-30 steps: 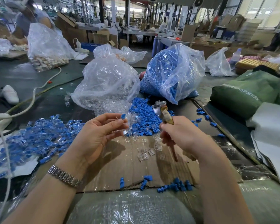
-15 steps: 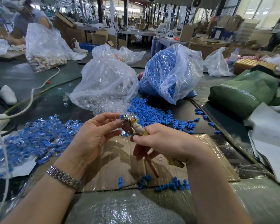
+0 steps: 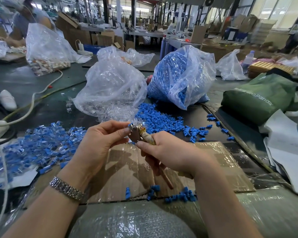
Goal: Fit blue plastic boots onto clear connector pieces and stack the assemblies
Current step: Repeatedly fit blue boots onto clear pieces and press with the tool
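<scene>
Blue plastic, a small boot (image 3: 130,124), is pinched at the left hand (image 3: 100,143) fingertips, touching the metal tip of a taped hand tool (image 3: 141,134). That tool is gripped by the right hand (image 3: 170,152), its long axis slanting toward the boot above the cardboard sheet (image 3: 127,169).

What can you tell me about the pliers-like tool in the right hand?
The tool looks like small pliers: a dull grey metal head with a pivot bolt, and handles wrapped in worn tan tape. It tilts, head up and away, one reddish handle end poking out below the palm. The right hand grips its handles; the left hand pinches a small blue and clear piece right at its head. It is held above the cardboard sheet.
</scene>
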The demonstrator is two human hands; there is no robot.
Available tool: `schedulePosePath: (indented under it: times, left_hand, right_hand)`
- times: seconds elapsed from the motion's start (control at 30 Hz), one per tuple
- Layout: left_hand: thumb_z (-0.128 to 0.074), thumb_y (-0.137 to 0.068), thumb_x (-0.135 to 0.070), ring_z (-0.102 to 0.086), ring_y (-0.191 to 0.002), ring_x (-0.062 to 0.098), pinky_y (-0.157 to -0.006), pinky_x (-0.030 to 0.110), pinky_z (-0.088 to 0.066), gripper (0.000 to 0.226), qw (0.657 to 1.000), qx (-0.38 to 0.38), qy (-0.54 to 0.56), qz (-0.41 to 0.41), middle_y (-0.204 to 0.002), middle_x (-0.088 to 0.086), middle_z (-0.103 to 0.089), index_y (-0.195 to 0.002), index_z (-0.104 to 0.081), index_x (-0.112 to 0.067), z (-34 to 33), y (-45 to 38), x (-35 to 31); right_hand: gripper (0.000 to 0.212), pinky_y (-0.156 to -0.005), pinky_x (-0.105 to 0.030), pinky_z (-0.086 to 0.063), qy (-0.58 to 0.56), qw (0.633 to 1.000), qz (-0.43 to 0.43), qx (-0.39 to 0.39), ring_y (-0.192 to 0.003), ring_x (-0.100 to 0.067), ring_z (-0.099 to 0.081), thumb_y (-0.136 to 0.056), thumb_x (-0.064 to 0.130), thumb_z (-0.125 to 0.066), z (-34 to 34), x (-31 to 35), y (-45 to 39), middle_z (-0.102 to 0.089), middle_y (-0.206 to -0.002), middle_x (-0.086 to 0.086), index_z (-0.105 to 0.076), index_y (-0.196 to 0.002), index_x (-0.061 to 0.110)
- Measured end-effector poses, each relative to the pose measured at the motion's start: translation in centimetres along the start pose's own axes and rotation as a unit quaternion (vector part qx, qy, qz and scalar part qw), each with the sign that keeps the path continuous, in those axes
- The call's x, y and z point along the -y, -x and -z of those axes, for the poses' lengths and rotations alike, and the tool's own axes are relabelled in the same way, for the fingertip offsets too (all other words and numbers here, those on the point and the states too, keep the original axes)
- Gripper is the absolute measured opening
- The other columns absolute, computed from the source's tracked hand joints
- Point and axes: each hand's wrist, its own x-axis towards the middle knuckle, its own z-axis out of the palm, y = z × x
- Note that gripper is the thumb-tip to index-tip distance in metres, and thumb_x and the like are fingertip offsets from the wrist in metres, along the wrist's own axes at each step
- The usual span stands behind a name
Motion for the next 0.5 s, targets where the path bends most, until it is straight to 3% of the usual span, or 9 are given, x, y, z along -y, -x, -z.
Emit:
schedulePosePath:
  times: [0.13, 0.27, 0.5]
  left_hand:
    - [-0.077, -0.069, -0.023, -0.073, -0.081, 0.02, -0.07, 0.024, -0.061, 0.024, 0.999, -0.014, -0.02, -0.025, -0.094, 0.012, -0.078, -0.093, -0.082, -0.021, -0.07, 0.04, 0.13]
    - [-0.075, -0.075, -0.018, -0.074, -0.096, 0.027, -0.085, 0.032, -0.062, 0.023, 0.999, -0.007, 0.006, -0.036, -0.104, 0.015, -0.077, -0.097, -0.08, -0.015, -0.02, -0.09, 0.36]
    - [-0.073, -0.077, -0.012, -0.075, -0.099, 0.028, -0.082, 0.026, -0.06, 0.02, 0.999, 0.009, 0.021, -0.04, -0.105, 0.016, -0.077, -0.095, -0.081, -0.014, 0.25, -0.33, 0.44]
  right_hand:
    - [0.039, -0.051, -0.023, -0.05, -0.004, 1.0, 0.007, 0.002, -0.051, -0.017, -0.064, -0.107, 0.038, -0.05, 0.11, -0.27, -0.19, -0.064, -0.064, -0.005, -0.059, -0.089, 0.005]
    - [0.043, -0.064, -0.032, -0.057, -0.051, 0.998, 0.009, 0.033, -0.064, -0.022, -0.072, -0.106, 0.04, -0.051, 0.26, -0.49, -0.35, -0.071, -0.07, -0.005, -0.061, -0.105, -0.002]
    - [0.045, -0.062, -0.038, -0.057, -0.057, 0.998, 0.01, 0.021, -0.057, -0.025, -0.066, -0.105, 0.044, -0.051, -0.18, -0.38, -0.35, -0.065, -0.065, -0.008, -0.063, -0.086, 0.005]
